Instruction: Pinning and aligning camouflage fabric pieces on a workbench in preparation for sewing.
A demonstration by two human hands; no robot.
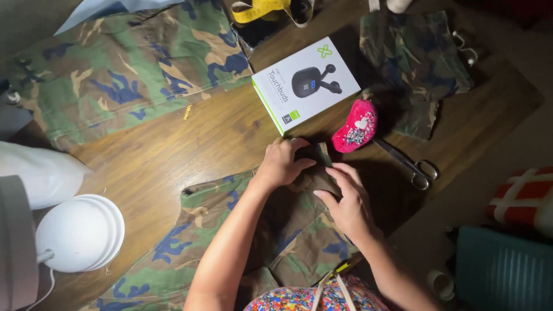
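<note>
My left hand (283, 163) and my right hand (347, 198) both grip a folded end of camouflage fabric (199, 242) that lies on the wooden table (190, 141) in front of me. The fingers of both hands pinch the dark folded edge (314, 167) between them. A pink pincushion (353, 126) stuck with pins sits just beyond my right hand. Metal scissors (412, 164) lie to its right.
A white box with a picture of earbuds (305, 83) lies beyond my hands. Larger camouflage pieces lie at the far left (121, 69) and far right (412, 63). A white lamp (80, 233) stands at the left. A yellow tape measure (262, 8) is at the top.
</note>
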